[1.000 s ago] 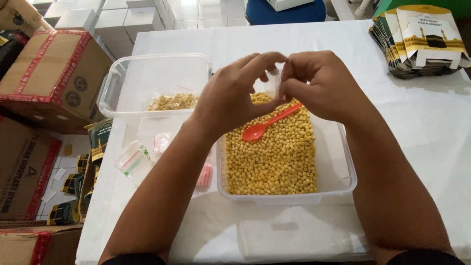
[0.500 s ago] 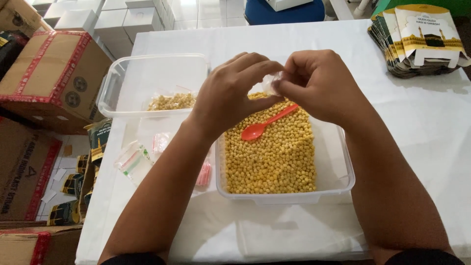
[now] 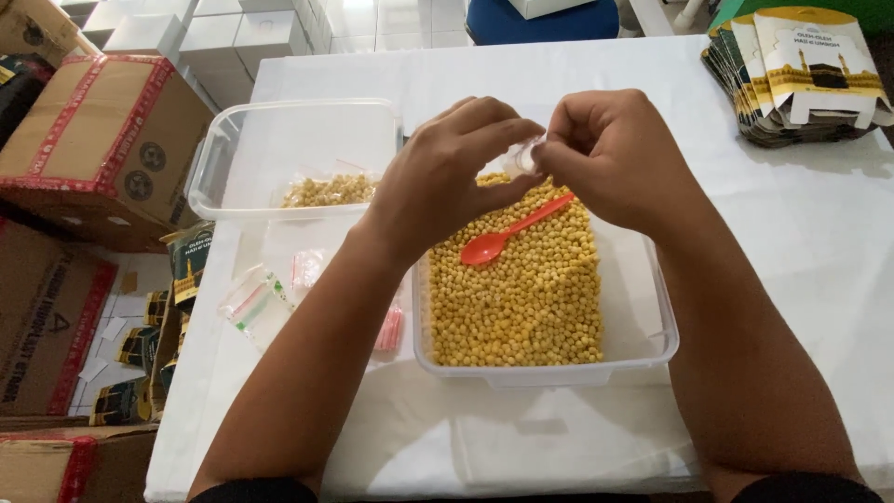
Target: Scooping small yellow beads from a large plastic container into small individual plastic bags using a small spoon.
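A white table [image 3: 819, 233] stands by brown boxes [image 3: 102, 140] on the floor, and on the table a clear tub [image 3: 643, 345] holds yellow beans [image 3: 521, 298] and a red spoon [image 3: 512, 233], while above the tub the left hand [image 3: 456, 177] and right hand [image 3: 615, 154] pinch a tiny clear bag [image 3: 523, 156] together.

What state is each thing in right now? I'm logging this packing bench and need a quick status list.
left hand: pinching the small clear bag.
right hand: pinching the same bag.
small clear bag: held between both hands, contents not discernible.
near tub: open, mostly full of yellow beans.
red spoon: lying on the beans.
far tub: open, holding a few filled bags.
printed cartons: flat, stacked.
cardboard box: taped shut.
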